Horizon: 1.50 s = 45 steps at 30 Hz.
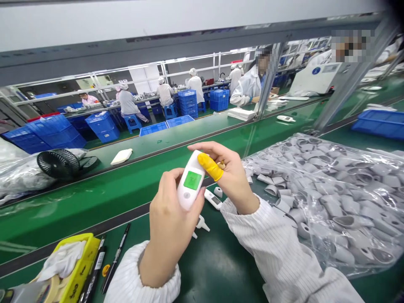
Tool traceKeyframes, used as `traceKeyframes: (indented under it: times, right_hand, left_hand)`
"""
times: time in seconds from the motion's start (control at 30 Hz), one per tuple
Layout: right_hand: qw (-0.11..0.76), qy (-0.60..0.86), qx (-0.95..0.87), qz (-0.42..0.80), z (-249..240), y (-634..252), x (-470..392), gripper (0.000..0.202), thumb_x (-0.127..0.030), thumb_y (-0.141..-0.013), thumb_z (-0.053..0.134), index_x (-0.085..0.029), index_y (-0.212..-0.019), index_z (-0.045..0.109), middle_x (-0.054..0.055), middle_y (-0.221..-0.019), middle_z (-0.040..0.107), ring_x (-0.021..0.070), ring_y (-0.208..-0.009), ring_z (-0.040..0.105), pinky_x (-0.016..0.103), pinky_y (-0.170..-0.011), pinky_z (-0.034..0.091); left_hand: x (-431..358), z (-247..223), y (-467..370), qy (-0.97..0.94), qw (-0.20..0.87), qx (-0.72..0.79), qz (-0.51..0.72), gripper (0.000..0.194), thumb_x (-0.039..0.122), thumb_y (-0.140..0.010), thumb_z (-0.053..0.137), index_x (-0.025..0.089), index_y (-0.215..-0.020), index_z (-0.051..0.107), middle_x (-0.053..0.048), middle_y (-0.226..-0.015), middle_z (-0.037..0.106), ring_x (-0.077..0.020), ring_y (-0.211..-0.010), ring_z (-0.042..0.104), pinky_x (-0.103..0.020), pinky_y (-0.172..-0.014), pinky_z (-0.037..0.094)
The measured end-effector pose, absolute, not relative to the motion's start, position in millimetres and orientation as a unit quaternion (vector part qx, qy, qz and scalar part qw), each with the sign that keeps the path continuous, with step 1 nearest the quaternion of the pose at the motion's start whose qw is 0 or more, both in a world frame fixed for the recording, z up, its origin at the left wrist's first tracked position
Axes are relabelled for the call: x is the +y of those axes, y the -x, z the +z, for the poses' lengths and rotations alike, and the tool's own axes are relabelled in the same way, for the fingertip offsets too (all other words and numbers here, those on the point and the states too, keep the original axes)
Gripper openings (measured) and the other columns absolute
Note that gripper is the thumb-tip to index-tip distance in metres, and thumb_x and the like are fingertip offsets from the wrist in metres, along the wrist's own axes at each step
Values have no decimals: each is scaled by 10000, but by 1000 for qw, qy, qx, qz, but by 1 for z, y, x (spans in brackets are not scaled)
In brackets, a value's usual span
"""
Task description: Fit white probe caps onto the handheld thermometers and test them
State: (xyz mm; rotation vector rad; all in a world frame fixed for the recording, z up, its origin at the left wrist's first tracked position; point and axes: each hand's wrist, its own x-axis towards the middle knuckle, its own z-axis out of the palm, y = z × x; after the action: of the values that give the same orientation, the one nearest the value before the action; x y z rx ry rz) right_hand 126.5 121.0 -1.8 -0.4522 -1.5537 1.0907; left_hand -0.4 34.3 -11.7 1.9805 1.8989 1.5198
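A white ear thermometer [191, 181] with a lit green screen is held up between both hands, tilted slightly to the right. My left hand [170, 214] wraps round its lower body, the thumb along the right edge. At its top end, my right hand [225, 168] grips it, with a yellow finger cot [210, 166] on the thumb pressed against the white casing. On the green bench behind and below the hands lie another white thermometer [213, 199] with a dark screen, a small grey cap [218, 192] and white pointed parts [203, 223], partly hidden by my left hand.
A clear bag of grey plastic shells [356, 219] spreads over the right. At lower left stand a yellow bin [78, 265] and black pens [116, 256]. Beyond runs a green conveyor [126, 185], with a black fan [59, 163] at its far side. A co-worker [248, 88] sits opposite.
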Motion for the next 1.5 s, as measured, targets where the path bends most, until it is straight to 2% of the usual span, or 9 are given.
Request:
traceKeyframes:
  times: [0.13, 0.23, 0.33, 0.47, 0.57, 1.0, 1.17, 1.33, 1.5]
  right_hand:
    - [516, 211, -665, 496, -5, -137, 129, 371, -570, -903, 597, -223, -1033, 581, -60, -652, 437, 96, -539, 383, 231, -492, 338]
    - [491, 232, -701, 462, -3, -143, 131, 358, -526, -985, 456, -202, -908, 587, -23, -709, 479, 110, -605, 430, 246, -549, 368]
    - [460, 233, -776, 362, 2, -143, 127, 295, -386, -976, 508, -185, -777, 590, 19, -787, 544, 144, -719, 521, 271, -631, 416]
    - [446, 220, -825, 270, 4, -139, 119, 150, -206, -938, 525, -199, -791, 551, -3, -753, 564, 132, -686, 511, 249, -617, 388]
    - [427, 253, -845, 201, 2, -136, 114, 137, -129, -914, 505, -204, -811, 554, -31, -705, 575, 107, -606, 466, 238, -574, 324]
    - [436, 278, -856, 27, 0, -131, 105, 135, -193, -924, 551, -200, -793, 583, 13, -687, 659, 128, -582, 532, 249, -545, 312]
    - [458, 194, -847, 187, -1, -127, 105, 190, -247, -959, 562, -202, -774, 559, -24, -645, 628, 93, -524, 516, 219, -525, 368]
    - [506, 121, -853, 50, 1, -129, 111, 101, -181, -928, 608, -208, -982, 689, 32, -840, 623, 126, -708, 591, 222, -577, 448]
    - [539, 91, -836, 45, 0, -129, 111, 145, -152, -919, 621, -219, -948, 746, 30, -809, 610, 132, -718, 610, 241, -597, 485]
  left_hand:
    - [34, -11, 2, -628, -72, 601, 489, 290, 298, -843, 692, 196, -1067, 538, -53, -966, 629, -199, -827, 629, -279, -662, 499]
    - [33, -9, 5, -625, -79, 604, 488, 283, 307, -849, 687, 177, -1073, 571, -67, -979, 615, -204, -862, 620, -285, -680, 518]
    - [34, -9, 8, -610, -64, 604, 509, 346, 328, -856, 690, 170, -1150, 598, -69, -991, 605, -201, -859, 617, -301, -706, 537]
    - [36, -6, 13, -561, 204, 540, 593, 487, 433, -953, 563, 218, -1380, 471, -52, -1003, 608, -163, -748, 650, -305, -671, 575]
    - [37, -2, 17, -527, 369, 448, 621, 455, 432, -1008, 453, 224, -1407, 390, -32, -936, 631, -142, -668, 662, -297, -638, 594]
    - [37, -3, 11, -560, 243, 497, 617, 486, 446, -1014, 451, 271, -1465, 407, -4, -799, 582, -128, -607, 551, -246, -566, 479]
    - [39, 1, 24, -503, 480, 395, 600, 470, 408, -1000, 471, 205, -1422, 423, 9, -729, 598, -82, -433, 502, -174, -372, 379]
    - [42, 4, 29, -478, 556, 386, 560, 532, 335, -980, 467, 222, -1493, 378, 3, -695, 619, -81, -415, 512, -148, -358, 376]
    - [43, 5, 29, -477, 625, 333, 521, 619, 197, -898, 435, 215, -1513, 366, -15, -767, 618, -71, -439, 503, -162, -393, 385]
